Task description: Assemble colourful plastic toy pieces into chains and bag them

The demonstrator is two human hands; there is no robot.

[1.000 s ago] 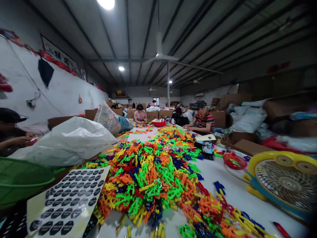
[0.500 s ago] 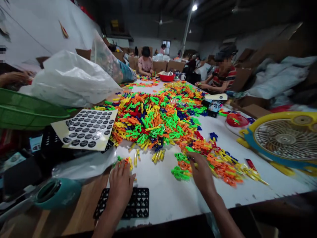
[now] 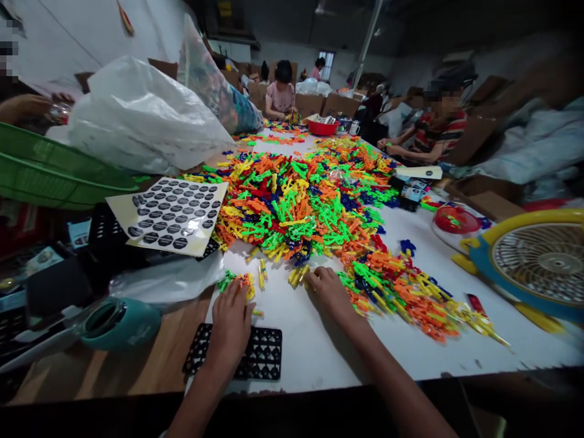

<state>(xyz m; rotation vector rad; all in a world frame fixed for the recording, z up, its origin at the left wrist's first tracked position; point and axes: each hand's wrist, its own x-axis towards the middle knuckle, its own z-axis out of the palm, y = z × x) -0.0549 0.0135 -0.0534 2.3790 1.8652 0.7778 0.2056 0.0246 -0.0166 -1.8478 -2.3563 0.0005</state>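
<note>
My left hand [image 3: 232,316] lies palm down over a small cluster of plastic figures [image 3: 247,280] in green, orange and yellow, its fingers stretched out and the thumb apart. Beneath that wrist is a black plastic grid tray [image 3: 264,353]. Farther right, my right hand [image 3: 331,295] is curled with its fingertips on a little group of short yellow tubes [image 3: 296,276]; the fingertips are partly hidden. Two more yellow tubes [image 3: 261,274] stand between the hands. Just beyond lies a large heap of bright plastic figures [image 3: 292,207], with a tail of them [image 3: 410,298] running to the right.
A sticker sheet [image 3: 176,213] and a teal jar [image 3: 121,322] are on the left, near a green basket [image 3: 59,170] and a white plastic bag [image 3: 146,121]. A yellow and blue fan [image 3: 547,261] stands at right. Co-workers sit around the table [image 3: 310,347].
My right hand has moved left, from the green and orange figures to the yellow tubes. My left hand stays over its cluster. The camera view has shifted slightly.
</note>
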